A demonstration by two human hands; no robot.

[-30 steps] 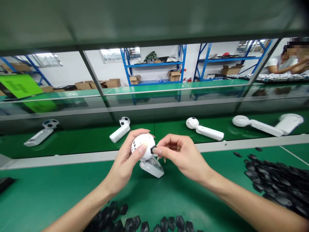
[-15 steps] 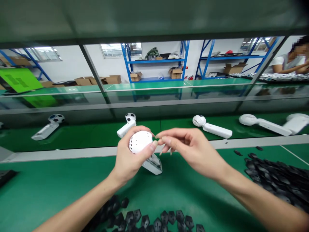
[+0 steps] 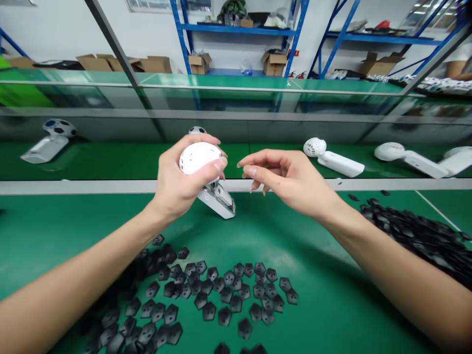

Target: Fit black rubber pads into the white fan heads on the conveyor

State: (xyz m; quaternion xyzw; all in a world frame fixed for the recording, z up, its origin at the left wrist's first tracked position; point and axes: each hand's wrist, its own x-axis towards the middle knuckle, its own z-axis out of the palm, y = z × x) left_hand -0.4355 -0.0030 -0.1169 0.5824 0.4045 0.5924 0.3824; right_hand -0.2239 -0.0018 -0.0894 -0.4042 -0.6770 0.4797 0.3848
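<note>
My left hand [image 3: 177, 172] is wrapped round the white, vented ball head of a handheld device [image 3: 201, 156], thumb across its right side. The handle [image 3: 218, 200] hangs down to the right, with a recess showing along it. To the right of the ball, apart from it, is my right hand [image 3: 280, 179]. Its fingers are loosely bent, thumb and index tips close together, and I see nothing between them. Below both hands, many black pentagonal pieces [image 3: 228, 279] lie scattered on the green bench [image 3: 313, 314].
A heap of black parts [image 3: 416, 236] lies at the right. Behind the pale ledge [image 3: 121, 187] rest similar white devices, one with a black-patterned ball [image 3: 59, 129], another with a plain vented ball [image 3: 334, 157]. Blue shelves [image 3: 236, 29] hold cardboard boxes. Part of a person's arm shows far right.
My right hand has come away from the ball, leaving a gap between them. My left hand still holds the device. The view has tilted down, showing more of the black pieces.
</note>
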